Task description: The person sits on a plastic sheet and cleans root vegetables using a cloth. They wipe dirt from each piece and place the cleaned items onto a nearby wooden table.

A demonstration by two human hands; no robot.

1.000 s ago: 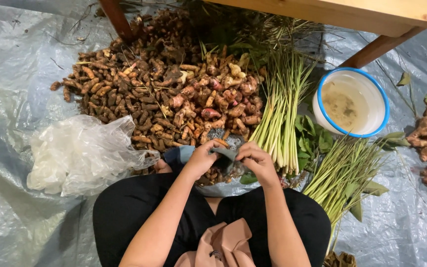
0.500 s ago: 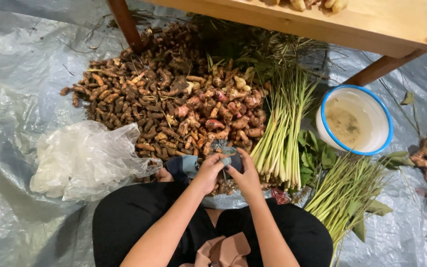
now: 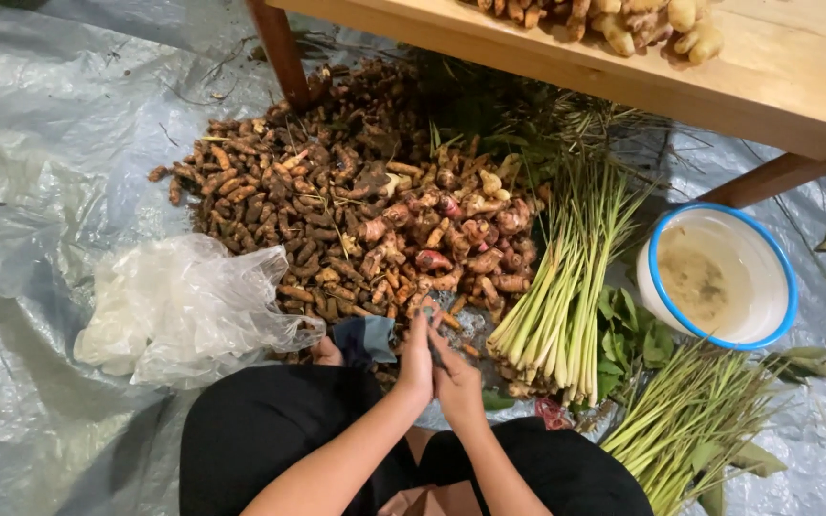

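Head view. Low centre of the frame: the left hand (image 3: 417, 361) and right hand (image 3: 458, 385) were pressed together, fingers closed on a small dark piece (image 3: 433, 350) between them; what it was could not be told. Just above lay the root pile (image 3: 356, 210); lemongrass (image 3: 566, 287) stood right of it, a plastic bag (image 3: 184, 306) left, a bowl (image 3: 719, 277) far right. The step in hand appeared to be cleaning or trimming one piece; the next move would call for a steady grip while it was turned.

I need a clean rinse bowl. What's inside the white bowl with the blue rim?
The bowl holds a shallow pool of cloudy brownish water with sediment on the bottom. No roots or leaves float in it. What lies under the bowl is covered from view.
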